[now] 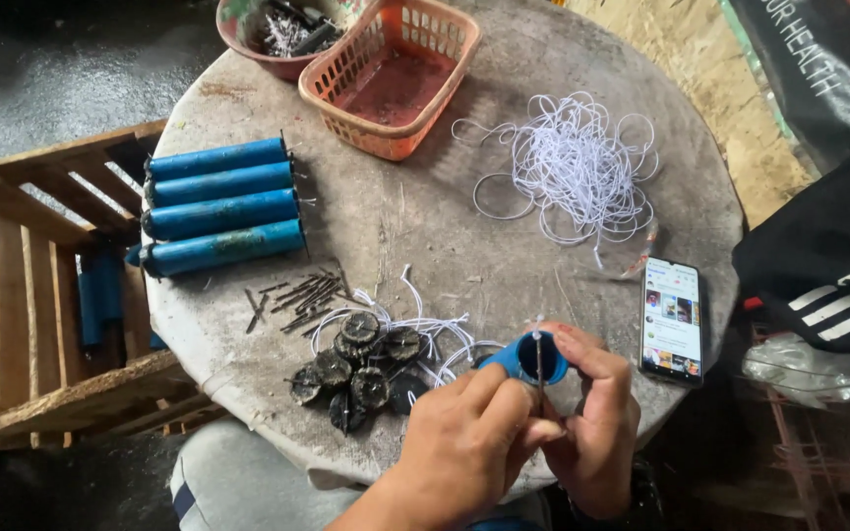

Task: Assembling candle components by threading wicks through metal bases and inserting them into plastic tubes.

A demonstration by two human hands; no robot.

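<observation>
Both hands meet at the near edge of the round worktop [415, 236]; the left hand [464, 438] is wrapped around a short blue tube [521, 356], tilting its open mouth up toward the camera, which puts the opening in plain sight; the right hand [597, 423] pinches a thin dark pin [538, 366] upright across that mouth, a white string [445, 339] trailing from the tube onto the worktop. So both hands are closed, close together, each on its own piece.

Supplies lie within reach, sorted by kind; a cluster of dark round discs [356, 369] lies just left of the tube, with loose white loops among them; a scatter of nails [297, 293] lies just beyond the discs; four longer blue tubes [218, 205] lie side by side at the left edge, parallel, which should keep them from rolling; a tangle of white cord [573, 162] sits farther back on the right; an orange basket [391, 74] and a reddish bowl of metal bits [282, 34] stand at the far edge; a phone [672, 320] lies face up at the right, its screen lit.
</observation>
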